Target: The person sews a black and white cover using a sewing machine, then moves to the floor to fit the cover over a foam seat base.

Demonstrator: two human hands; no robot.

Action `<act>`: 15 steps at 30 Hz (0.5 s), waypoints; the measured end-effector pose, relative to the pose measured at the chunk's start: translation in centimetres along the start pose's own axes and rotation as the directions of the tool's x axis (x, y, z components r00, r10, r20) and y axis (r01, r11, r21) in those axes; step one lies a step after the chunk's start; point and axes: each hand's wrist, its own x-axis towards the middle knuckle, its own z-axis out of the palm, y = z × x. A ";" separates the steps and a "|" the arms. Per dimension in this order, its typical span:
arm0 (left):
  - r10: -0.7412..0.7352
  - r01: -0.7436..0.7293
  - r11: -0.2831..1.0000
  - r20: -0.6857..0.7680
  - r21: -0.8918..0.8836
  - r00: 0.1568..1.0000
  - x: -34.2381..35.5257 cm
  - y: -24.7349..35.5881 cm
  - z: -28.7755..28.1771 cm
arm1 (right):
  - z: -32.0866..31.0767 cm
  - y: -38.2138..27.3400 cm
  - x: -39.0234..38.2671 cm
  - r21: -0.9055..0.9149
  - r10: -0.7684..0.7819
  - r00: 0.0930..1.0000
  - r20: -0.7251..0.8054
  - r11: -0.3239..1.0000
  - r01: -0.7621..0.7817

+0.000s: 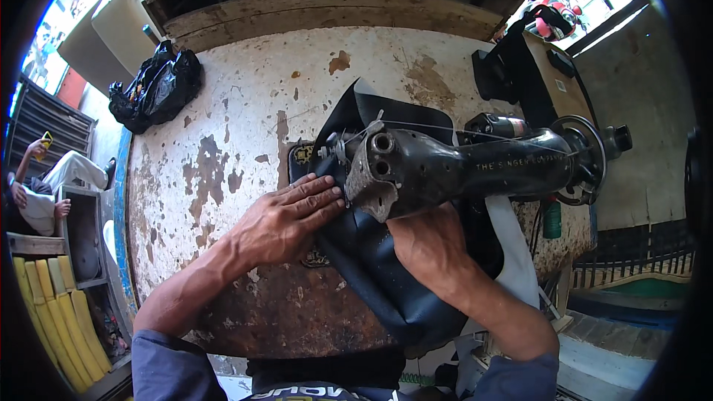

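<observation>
A black sewing machine [512, 160] with a handwheel at its right end stands on a worn white table. Black sheet material [379, 282] runs under its needle end and hangs toward me, with a white strip [512, 252] beside it on the right. My left hand [290, 219] lies with outstretched fingers on the material, just left of the needle area. My right hand [427, 238] reaches beneath the machine head onto the material, its fingers hidden.
A black plastic bag [156, 85] rests at the table's [193, 171] back left. Dark gear [497, 74] stands at the back right, and a green cylinder [552, 219] below the handwheel. Another person [67, 174] sits at far left, near stacked yellow foam pieces [52, 312].
</observation>
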 end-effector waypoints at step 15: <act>0.064 -0.064 0.998 0.018 0.003 0.998 -1.3 4.2 1.1 | -1.6 -2.6 -1.7 -0.068 -0.003 0.986 0.164 0.998 0.014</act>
